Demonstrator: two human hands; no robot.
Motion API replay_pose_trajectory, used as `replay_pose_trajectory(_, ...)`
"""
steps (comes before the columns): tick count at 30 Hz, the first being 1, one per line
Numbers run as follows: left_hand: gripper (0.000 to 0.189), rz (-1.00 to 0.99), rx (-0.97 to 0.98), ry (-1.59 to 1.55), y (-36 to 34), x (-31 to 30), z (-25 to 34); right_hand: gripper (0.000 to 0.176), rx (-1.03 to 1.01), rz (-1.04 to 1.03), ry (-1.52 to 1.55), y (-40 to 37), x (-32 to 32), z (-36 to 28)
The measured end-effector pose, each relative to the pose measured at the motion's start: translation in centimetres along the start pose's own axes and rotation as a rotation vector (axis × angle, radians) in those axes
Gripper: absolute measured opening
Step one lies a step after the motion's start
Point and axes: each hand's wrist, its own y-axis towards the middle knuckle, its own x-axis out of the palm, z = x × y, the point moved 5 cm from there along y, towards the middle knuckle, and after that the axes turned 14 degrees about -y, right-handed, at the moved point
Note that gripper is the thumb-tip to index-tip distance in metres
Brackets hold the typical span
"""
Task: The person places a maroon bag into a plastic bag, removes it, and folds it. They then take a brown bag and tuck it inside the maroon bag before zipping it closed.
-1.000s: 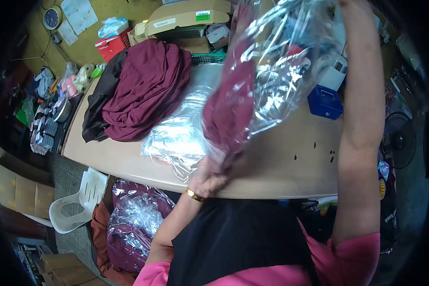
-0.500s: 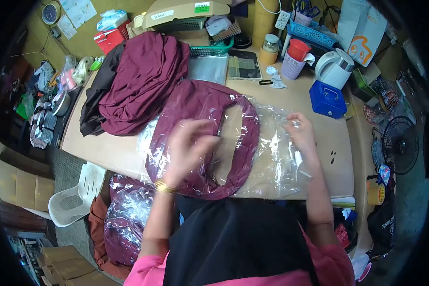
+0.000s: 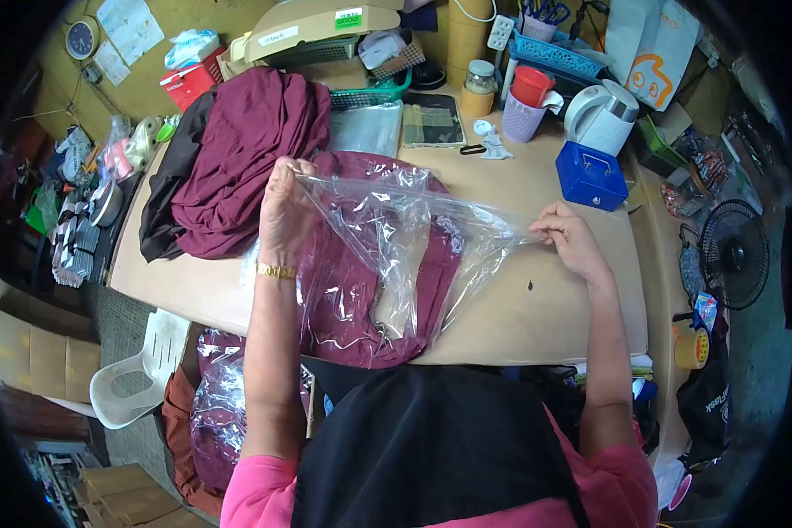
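A folded maroon garment [image 3: 348,299] lies on the table inside a clear plastic bag [image 3: 493,233]. The free end of the bag is lifted and stretched taut between my two hands. My left hand [image 3: 283,198], with a gold watch at its wrist, pinches one corner above the garment's left side. At the right, my right hand [image 3: 572,239] pinches the other corner, fingers pressed together. Bright reflections on the plastic partly cover the garment. A heap of maroon cloth [image 3: 238,158] with a dark part lies to the left of the bag.
Along the back of the table [image 3: 581,308] stand a blue cash box [image 3: 591,176], a white kettle [image 3: 603,116], a lilac cup [image 3: 524,116] and a jar [image 3: 479,88]. Flat plastic bags [image 3: 365,129] lie behind. A white chair [image 3: 145,370] and bagged maroon cloth [image 3: 224,414] are at lower left.
My left hand has moved up and left and now grips a bag corner. The bag's free end, which lay flat to the right, is now raised and folded over toward the left.
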Motion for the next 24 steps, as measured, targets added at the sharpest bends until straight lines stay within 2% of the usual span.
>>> replay_pose_trajectory(1, 0.018, -0.115, 0.028, -0.096, 0.4, 0.5, 0.6, 0.021, -0.005, -0.003, 0.003, 0.0, -0.1, -0.4)
replay_pose_trajectory(2, 0.018, -0.114, 0.032, -0.093, 0.7, 0.5, 1.2, 0.022, -0.019, -0.029, -0.147, 0.1, -0.1, -0.8)
replay_pose_trajectory(3, 0.017, -0.175, 0.042, 0.025, 0.9, 0.8, 1.7, 0.024, -0.033, -0.054, -0.298, 0.3, -0.2, -1.2)
replay_pose_trajectory(4, 0.017, -0.234, 0.052, 0.144, 1.2, 1.0, 2.2, 0.024, -0.038, -0.054, -0.298, 0.3, -0.7, -1.2)
replay_pose_trajectory(6, 0.019, -0.172, 0.072, 0.107, 1.3, -1.2, 3.0, 0.005, -0.126, -0.247, -0.073, 0.0, -1.1, -1.3)
replay_pose_trajectory(7, 0.02, -0.245, 0.03, 0.108, 1.2, -1.0, 3.2, 0.005, -0.13, -0.246, -0.073, -0.4, -1.7, -1.6)
replay_pose_trajectory(8, 0.021, -0.317, -0.013, 0.108, 1.1, -0.8, 3.3, 0.004, -0.149, -0.255, 0.068, -1.0, -2.2, -2.2)
replay_pose_trajectory(9, 0.028, -0.299, -0.004, 0.128, 0.7, -1.1, 3.3, 0.009, -0.167, -0.263, 0.21, -1.4, -2.6, -2.5)
replay_pose_trajectory(10, 0.028, -0.301, -0.002, 0.128, 0.6, -1.1, 3.2, 0.009, -0.169, -0.262, 0.208, -1.4, -2.6, -2.0)
replay_pose_trajectory(12, 0.034, -0.329, 0.019, -0.008, 0.3, -1.2, 3.0, 0.017, -0.299, -0.117, 0.315, -1.2, -3.0, -1.1)
replay_pose_trajectory(13, 0.037, -0.25, 0.065, -0.056, -0.2, 0.3, 2.9, 0.017, -0.3, -0.117, 0.314, -0.9, -2.5, -1.0)
replay_pose_trajectory(14, 0.037, -0.251, 0.064, -0.056, 0.0, 0.2, 2.9, 0.018, -0.372, -0.002, 0.62, -0.4, -2.7, -1.1)
replay_pose_trajectory(15, 0.038, -0.36, 0.075, -0.078, 0.3, 0.7, 3.2, 0.019, -0.441, 0.117, 0.925, -0.1, -3.3, -1.0)
replay_pose_trajectory(16, 0.039, -0.471, 0.088, -0.098, 0.3, 1.6, 3.6, 0.019, -0.444, 0.116, 0.925, 0.8, -3.6, -1.1)
replay_pose_trajectory(18, 0.042, -0.521, 0.03, -0.022, 0.3, 2.8, 4.9, 0.019, -0.825, -0.129, 1.2, 1.5, -4.4, -2.8)
replay_pose_trajectory(19, 0.042, -0.502, -0.02, 0.059, 0.1, 3.3, 5.4, 0.017, -0.632, -0.035, 1.025, 1.3, -5.2, -3.4)
replay_pose_trajectory(20, 0.042, -0.482, -0.07, 0.141, -0.1, 3.7, 6.3, 0.017, -0.636, -0.038, 1.024, 0.8, -6.7, -4.8)
replay_pose_trajectory(22, 0.027, -0.427, -0.271, 0.692, 0.1, 5.1, 8.2, 0.017, -0.109, -0.05, 0.094, 1.1, -7.3, -4.9)
replay_pose_trajectory(23, 0.021, -0.324, -0.323, 1.023, 0.3, 5.4, 8.5, 0.017, -0.11, -0.047, 0.092, 1.3, -7.2, -4.7)
replay_pose_trajectory(24, 0.016, -0.208, -0.373, 1.349, 0.5, 5.0, 8.8, 0.018, -0.262, 0.008, 0.255, 1.4, -7.3, -4.9)
